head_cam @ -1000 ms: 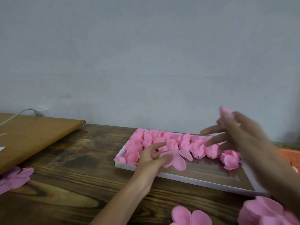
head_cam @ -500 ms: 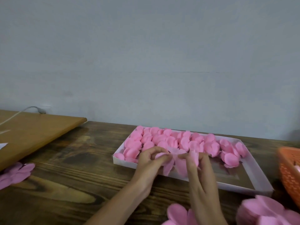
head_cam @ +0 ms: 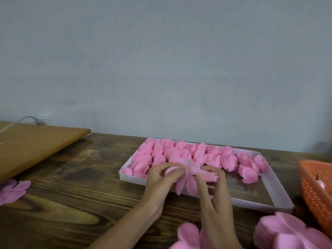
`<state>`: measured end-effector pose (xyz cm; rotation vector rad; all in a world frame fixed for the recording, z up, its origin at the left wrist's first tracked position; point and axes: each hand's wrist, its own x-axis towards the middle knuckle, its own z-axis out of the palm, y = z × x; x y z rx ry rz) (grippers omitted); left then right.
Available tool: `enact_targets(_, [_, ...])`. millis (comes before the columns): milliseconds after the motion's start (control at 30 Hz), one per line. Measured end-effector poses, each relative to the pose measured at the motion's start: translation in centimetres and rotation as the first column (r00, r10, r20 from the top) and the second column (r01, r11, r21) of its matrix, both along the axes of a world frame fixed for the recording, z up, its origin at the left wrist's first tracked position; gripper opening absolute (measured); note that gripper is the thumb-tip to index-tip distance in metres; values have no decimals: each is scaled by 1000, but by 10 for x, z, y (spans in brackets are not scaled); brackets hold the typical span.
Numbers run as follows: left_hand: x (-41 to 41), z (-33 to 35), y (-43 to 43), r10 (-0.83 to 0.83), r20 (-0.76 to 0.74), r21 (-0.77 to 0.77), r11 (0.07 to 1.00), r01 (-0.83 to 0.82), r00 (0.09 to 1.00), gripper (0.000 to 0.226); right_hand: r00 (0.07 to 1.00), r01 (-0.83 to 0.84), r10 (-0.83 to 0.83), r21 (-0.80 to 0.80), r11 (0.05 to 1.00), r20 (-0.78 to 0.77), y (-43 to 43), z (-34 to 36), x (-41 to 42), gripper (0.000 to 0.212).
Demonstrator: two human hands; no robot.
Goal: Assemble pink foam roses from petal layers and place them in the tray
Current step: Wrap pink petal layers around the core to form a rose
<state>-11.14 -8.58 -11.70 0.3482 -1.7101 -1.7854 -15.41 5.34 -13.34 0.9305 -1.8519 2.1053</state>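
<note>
Two hands meet above the 6 o'clock edge of the flat white cardboard tray. The left hand and right hand both pinch one floppy pink foam petal flower with curled fingers, likely to keep it steady while shaping it. Finished pink foam roses fill the tray's 12 o'clock side, leaving bare floor at 4 o'clock.

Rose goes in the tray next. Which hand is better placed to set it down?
Right, likely. Both hands pinch the rose, but the right hand is beside the bare floor of the tray; the left hand is by the filled rows.
</note>
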Motion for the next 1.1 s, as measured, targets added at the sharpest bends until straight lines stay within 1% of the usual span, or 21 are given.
enact_targets(100, [3, 2, 2, -5, -25, -48, 999, 3, 1000, 6, 1000, 8, -8, 11, 1000, 20, -1, -1, 0, 34])
enact_targets(233, [1, 0, 3, 38, -25, -90, 995, -40, 999, 12, 998, 38, -36, -19, 999, 53, -3, -2, -1, 38])
enact_targets(300, [0, 1, 3, 41, -37, -54, 998, -43, 998, 21, 998, 45, -43, -30, 999, 53, -4, -3, -2, 39])
enact_targets(400, [0, 2, 3, 26, -43, -17, 999, -27, 999, 45, 997, 46, -44, -33, 998, 62, -4, -6, -4, 40])
enact_targets(467, [0, 2, 3, 44, -55, -6, 999, -44, 998, 51, 997, 53, -51, -34, 998, 61, -4, -7, -4, 40])
enact_targets(567, [0, 3, 4, 56, -67, 1, 998, -56, 996, 53, 997, 70, -69, -33, 997, 45, -5, -6, -4, 36])
enact_targets(700, [1, 5, 3, 67, -75, -9, 998, -68, 995, 55, 998, 55, -53, -40, 998, 35, -4, -7, -5, 22])
enact_targets(800, [2, 6, 3, 52, -79, -30, 998, -55, 995, 53, 999, 45, -44, -32, 998, 17, -3, -7, -5, 22])
enact_targets(933, [2, 6, 5, 36, -94, -52, 998, -41, 995, 55, 999, 46, -47, -25, 999, -22, -3, -5, -3, 21])
enact_targets(1100, [2, 6, 6, 25, -117, -72, 997, -33, 993, 51, 998, 65, -65, -10, 998, -16, -3, -6, -3, 20])
